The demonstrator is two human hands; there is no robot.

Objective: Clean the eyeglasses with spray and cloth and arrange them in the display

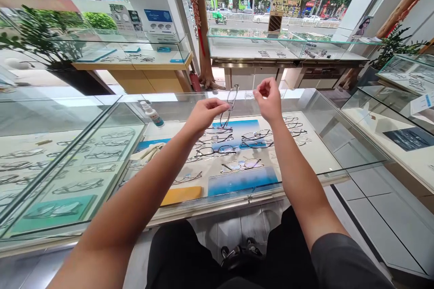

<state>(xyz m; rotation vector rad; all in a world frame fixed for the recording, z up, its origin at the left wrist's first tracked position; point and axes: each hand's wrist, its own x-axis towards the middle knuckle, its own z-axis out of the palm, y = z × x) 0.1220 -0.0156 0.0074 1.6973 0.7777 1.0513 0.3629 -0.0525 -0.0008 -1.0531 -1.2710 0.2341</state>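
My left hand (207,115) pinches a pair of eyeglasses (226,118) between thumb and fingers. The glasses are held on edge above the glass display case (185,104), one lens above the other. To the right of them, my right hand (269,99) is raised with thumb and fingertips curled together. Whether anything small sits in that pinch, I cannot make out. Below both hands, inside the case, several eyeglass frames (242,165) lie in rows, some on blue boards (244,183).
A white spray bottle (152,115) and a beige cloth (149,152) are left of my left forearm. A yellow case (183,195) lies near the front edge. More glass counters stand left, right (369,131) and behind (251,45). A potted plant (54,40) is far left.
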